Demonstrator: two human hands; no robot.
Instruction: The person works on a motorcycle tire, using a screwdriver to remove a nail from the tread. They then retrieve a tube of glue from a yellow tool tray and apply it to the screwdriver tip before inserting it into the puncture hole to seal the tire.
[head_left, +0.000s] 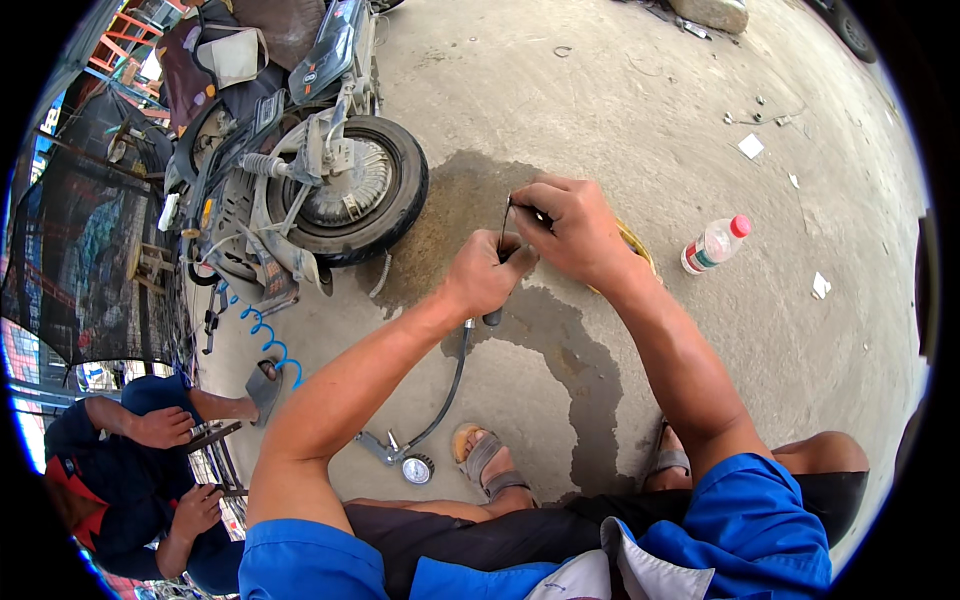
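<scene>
My left hand point(485, 272) is closed around a thin-shafted hand tool with a dark handle point(492, 318). The handle's end shows below the fist, and the slim shaft stands up out of it. At the shaft's upper tip, my right hand point(570, 225) is closed in a pinch. Something small and dark shows between those fingers, mostly hidden by them. Behind my right wrist the yellow rim of a round container point(632, 240) peeks out. Beneath my left hand, a black hose point(460, 375) runs down to an air inflator with a round pressure gauge point(417, 468).
A two-wheeler lies at the upper left, its wheel point(375, 190) toward me. Wet concrete point(590, 390) spreads beneath my hands. To the right stands a clear plastic bottle point(715, 245) with a red cap. A blue coiled air hose point(262, 325) and a seated person point(140, 480) are at left.
</scene>
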